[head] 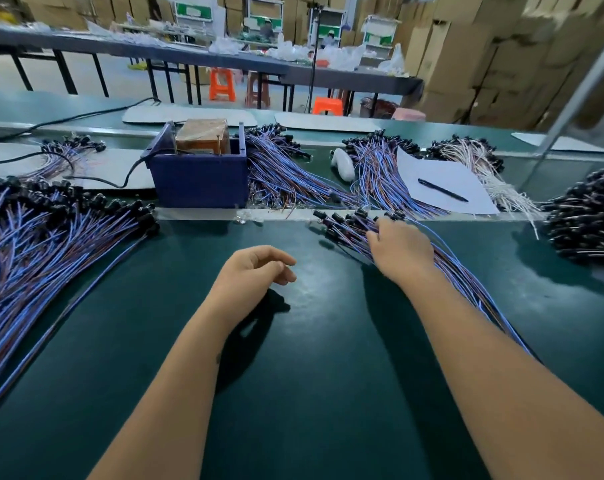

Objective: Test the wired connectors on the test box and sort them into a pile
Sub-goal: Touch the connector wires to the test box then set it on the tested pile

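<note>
The green bench mat (pixel 311 375) looks smooth with a dull sheen. On it, the blue test box (pixel 200 181) is matt plastic; right of the box lies matt white paper (pixel 442 174) under a glossy black pen (pixel 442 190).

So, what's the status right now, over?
Left hand loosely curled, holding nothing. Right hand reaching into bundle of blue-wired black connectors. Dark blue plastic test box unobstructed.

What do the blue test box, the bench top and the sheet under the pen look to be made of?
Test box: likely moulded plastic, matte dark blue, with thin straight walls.
Bench top: probably a rubbery or vinyl mat, dark green, with a soft sheen where light falls.
Sheet: paper by its look, thin, flat and white, lying under the black pen.
</note>
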`<action>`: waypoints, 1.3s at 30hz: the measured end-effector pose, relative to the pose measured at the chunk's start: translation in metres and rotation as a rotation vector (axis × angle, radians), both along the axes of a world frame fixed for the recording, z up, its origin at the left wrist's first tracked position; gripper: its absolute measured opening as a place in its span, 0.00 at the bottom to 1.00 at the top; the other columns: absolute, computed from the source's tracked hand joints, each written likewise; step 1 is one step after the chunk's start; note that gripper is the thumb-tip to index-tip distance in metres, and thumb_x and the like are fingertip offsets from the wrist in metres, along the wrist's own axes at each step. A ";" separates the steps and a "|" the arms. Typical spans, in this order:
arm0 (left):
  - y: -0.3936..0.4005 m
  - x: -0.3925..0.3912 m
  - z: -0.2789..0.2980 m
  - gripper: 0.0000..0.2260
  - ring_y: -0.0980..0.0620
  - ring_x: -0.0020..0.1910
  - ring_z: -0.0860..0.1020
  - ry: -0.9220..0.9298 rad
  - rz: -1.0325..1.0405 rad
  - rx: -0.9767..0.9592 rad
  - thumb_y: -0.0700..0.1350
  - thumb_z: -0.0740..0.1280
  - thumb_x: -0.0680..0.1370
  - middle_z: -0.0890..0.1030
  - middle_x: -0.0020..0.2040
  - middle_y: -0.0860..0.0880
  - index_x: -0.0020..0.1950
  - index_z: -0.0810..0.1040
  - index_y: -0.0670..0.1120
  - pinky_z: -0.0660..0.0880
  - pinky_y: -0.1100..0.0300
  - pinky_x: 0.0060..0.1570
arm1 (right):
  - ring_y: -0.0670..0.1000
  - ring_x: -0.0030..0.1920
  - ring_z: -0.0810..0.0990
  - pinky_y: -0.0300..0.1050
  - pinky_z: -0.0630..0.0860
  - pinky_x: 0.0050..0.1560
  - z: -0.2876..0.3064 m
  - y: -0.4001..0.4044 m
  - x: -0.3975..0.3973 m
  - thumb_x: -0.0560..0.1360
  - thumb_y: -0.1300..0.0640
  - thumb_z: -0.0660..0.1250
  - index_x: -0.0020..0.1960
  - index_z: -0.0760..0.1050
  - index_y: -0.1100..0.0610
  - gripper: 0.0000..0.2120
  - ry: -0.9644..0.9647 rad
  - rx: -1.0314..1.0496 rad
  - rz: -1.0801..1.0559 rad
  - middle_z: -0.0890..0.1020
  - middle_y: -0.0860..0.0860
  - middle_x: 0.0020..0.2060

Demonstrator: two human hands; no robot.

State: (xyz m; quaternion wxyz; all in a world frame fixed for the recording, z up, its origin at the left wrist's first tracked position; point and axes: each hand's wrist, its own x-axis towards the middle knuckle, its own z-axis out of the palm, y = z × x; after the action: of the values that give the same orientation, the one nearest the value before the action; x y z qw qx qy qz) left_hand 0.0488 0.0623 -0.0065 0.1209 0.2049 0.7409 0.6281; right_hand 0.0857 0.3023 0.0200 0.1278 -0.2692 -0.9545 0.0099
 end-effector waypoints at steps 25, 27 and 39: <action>-0.102 -0.055 -0.015 0.12 0.36 0.61 0.68 0.254 0.843 -0.980 0.44 0.59 0.83 0.76 0.61 0.38 0.63 0.77 0.46 0.65 0.48 0.49 | 0.51 0.56 0.71 0.46 0.63 0.60 -0.042 -0.162 -0.037 0.79 0.53 0.61 0.53 0.80 0.49 0.10 0.193 -0.518 0.556 0.78 0.48 0.52; -0.100 -0.053 -0.017 0.10 0.36 0.60 0.68 0.378 0.901 -0.786 0.41 0.60 0.82 0.76 0.57 0.38 0.59 0.79 0.43 0.62 0.54 0.48 | 0.52 0.55 0.73 0.47 0.67 0.60 -0.042 -0.163 -0.035 0.79 0.55 0.61 0.52 0.80 0.51 0.10 0.234 -0.555 0.574 0.80 0.48 0.50; -0.027 -0.013 0.020 0.04 0.48 0.36 0.79 -0.074 -0.042 0.551 0.42 0.70 0.70 0.83 0.40 0.46 0.42 0.85 0.48 0.76 0.57 0.38 | 0.52 0.50 0.84 0.44 0.80 0.47 -0.025 -0.167 -0.043 0.85 0.45 0.46 0.56 0.76 0.57 0.23 0.338 -2.091 0.539 0.84 0.55 0.48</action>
State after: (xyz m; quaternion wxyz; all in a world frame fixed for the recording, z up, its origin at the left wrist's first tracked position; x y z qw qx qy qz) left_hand 0.0363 0.0350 0.0137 0.1005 0.2226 0.5328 0.8103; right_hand 0.0428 0.1357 -0.0049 -0.0409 -0.0220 -0.4719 0.8804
